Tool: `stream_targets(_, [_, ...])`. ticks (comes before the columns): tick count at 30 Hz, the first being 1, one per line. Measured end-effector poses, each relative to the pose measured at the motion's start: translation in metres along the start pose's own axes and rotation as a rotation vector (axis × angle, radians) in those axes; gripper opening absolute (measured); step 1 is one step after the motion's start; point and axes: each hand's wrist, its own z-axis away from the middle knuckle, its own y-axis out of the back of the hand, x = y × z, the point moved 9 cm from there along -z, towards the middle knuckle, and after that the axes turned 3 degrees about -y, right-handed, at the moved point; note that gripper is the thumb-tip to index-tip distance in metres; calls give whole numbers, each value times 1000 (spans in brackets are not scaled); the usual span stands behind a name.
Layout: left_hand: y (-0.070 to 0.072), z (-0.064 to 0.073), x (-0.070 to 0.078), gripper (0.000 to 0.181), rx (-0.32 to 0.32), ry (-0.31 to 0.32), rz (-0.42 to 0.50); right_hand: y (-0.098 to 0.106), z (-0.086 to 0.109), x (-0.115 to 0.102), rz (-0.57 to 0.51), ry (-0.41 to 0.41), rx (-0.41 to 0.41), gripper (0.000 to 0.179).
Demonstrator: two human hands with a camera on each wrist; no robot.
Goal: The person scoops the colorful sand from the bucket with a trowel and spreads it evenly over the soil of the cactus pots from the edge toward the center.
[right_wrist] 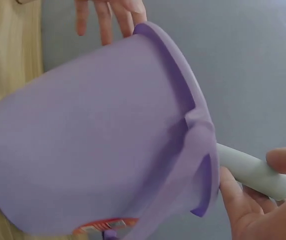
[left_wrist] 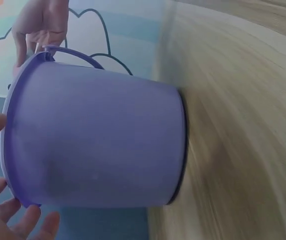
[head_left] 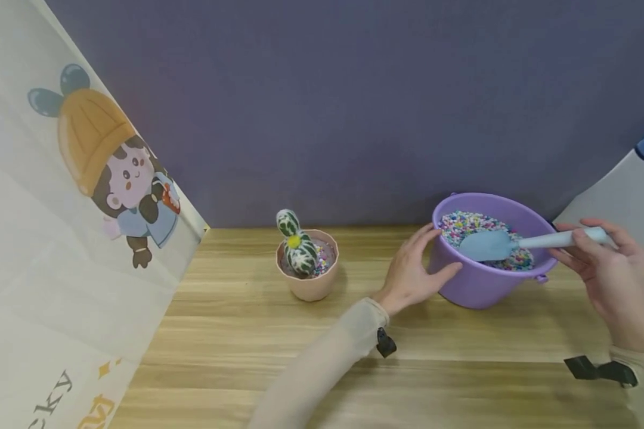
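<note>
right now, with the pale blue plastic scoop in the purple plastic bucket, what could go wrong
Lifted fast, the pale blue scoop could fling the small multicoloured beads beneath out of the purple bucket. The bucket might tip if the right hand presses down, as the left hand touches only the opposite side.

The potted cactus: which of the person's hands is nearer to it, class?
The left hand: it touches the purple bucket on the side facing the potted cactus. The right hand, across the bucket and farther from the cactus, holds the light-blue scoop.
</note>
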Motion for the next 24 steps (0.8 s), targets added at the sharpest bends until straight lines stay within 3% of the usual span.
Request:
stream_targets(6, [-3,-9,1,96,-24,49,-29,8,-3,-10,23,52,-26,24])
stream_targets(16, [-5,-9,-1,98,-1,64,-73,12,-10,-36,29,177,-90,26])
stream_targets(19, [-6,-8,-1,98,9,51,-89,7,-12,-33,83,139,-82,25])
stream_targets(24, [-8,-8,1,99,25,41,-76,-8,-10,-11,235,2,-51,17])
